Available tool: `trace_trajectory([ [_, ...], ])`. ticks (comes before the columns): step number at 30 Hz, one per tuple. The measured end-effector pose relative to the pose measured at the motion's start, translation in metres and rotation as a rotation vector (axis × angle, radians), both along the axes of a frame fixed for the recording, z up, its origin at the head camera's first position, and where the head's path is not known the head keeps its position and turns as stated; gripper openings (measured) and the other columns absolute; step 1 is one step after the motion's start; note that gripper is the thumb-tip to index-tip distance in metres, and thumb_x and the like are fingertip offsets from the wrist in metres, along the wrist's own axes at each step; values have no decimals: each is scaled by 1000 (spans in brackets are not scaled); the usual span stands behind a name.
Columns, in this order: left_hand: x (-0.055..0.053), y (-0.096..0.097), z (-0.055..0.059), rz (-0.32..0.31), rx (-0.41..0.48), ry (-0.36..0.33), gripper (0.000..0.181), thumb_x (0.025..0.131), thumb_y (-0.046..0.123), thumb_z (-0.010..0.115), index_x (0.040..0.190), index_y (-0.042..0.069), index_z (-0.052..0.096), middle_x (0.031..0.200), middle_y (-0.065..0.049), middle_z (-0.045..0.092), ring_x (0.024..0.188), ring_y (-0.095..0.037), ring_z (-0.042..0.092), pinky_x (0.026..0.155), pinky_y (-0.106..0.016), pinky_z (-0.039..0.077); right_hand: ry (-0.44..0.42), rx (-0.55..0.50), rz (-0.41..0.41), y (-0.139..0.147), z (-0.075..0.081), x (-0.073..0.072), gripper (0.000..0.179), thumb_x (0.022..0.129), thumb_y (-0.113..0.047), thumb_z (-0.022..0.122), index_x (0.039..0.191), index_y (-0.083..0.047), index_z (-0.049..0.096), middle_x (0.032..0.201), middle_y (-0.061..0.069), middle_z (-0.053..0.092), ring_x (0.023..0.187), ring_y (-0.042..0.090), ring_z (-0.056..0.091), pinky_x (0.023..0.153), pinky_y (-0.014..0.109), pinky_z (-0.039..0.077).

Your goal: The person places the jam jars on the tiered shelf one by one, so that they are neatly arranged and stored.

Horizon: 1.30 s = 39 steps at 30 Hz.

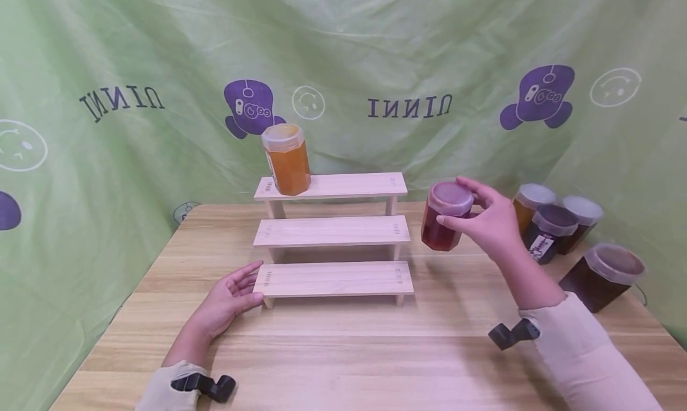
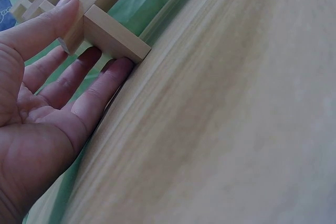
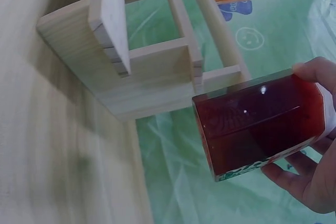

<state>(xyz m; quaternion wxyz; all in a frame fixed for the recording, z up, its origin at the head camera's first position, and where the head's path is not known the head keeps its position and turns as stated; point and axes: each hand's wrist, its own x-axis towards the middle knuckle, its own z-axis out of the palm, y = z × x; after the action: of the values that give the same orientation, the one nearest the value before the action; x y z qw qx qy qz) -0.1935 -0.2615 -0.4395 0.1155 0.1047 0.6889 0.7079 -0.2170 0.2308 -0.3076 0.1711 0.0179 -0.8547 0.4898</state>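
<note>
- Right hand (image 1: 489, 221) holds a red jar (image 1: 441, 231) by its lid (image 1: 452, 197), thumb on one side and fingers on the other; the jar is in the air over the tabletop (image 1: 343, 363), just right of a stepped rack (image 1: 330, 232).
- Left hand (image 1: 228, 302) lightly grips the near left corner of the rack's lowest step (image 1: 330, 280).
- An amber jar (image 1: 290, 167) stands at the left end of the top step (image 1: 351, 185); four lidded jars (image 1: 555, 220) are near the tabletop's right edge.
- With the hold only at the lid, a loose lid or slipping fingers could drop the red jar. Swung low to the left, its bottom might clip a step's right end, and the jolt could shift the rack and unsettle the amber jar.
- Left wrist view shows fingertips against the side board (image 2: 113, 38) under the step, hidden in the head view. Right wrist view alone shows a green-printed label (image 3: 247, 169) on the red jar; only the head view takes in the four jars.
</note>
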Motion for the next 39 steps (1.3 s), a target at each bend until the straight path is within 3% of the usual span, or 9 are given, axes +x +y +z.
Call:
trace_trajectory([
  [12, 0, 0, 0, -1, -4, 1, 80, 85, -7, 67, 151, -5, 22, 132, -14, 52, 110, -15, 62, 92, -33, 54, 7, 17, -6, -2, 20, 2, 85, 70, -30, 90, 144, -18, 50, 137, 13, 54, 115, 31, 57, 70, 15, 51],
  [22, 0, -1, -1, 1, -8, 3, 79, 86, -7, 66, 151, -5, 23, 131, -13, 53, 110, -15, 62, 91, -32, 54, 48, 6, 3, -9, 36, 1, 81, 71, -28, 89, 143, -18, 52, 132, 10, 58, 111, 24, 58, 69, 15, 53],
  [39, -1, -1, -2, -12, 1, 33, 79, 85, -9, 66, 150, -7, 22, 129, -8, 55, 109, -16, 62, 92, -31, 53, 70, -17, 54, -30, 48, -6, 79, 70, -24, 90, 140, -18, 54, 129, 7, 59, 106, 22, 59, 74, 21, 54],
])
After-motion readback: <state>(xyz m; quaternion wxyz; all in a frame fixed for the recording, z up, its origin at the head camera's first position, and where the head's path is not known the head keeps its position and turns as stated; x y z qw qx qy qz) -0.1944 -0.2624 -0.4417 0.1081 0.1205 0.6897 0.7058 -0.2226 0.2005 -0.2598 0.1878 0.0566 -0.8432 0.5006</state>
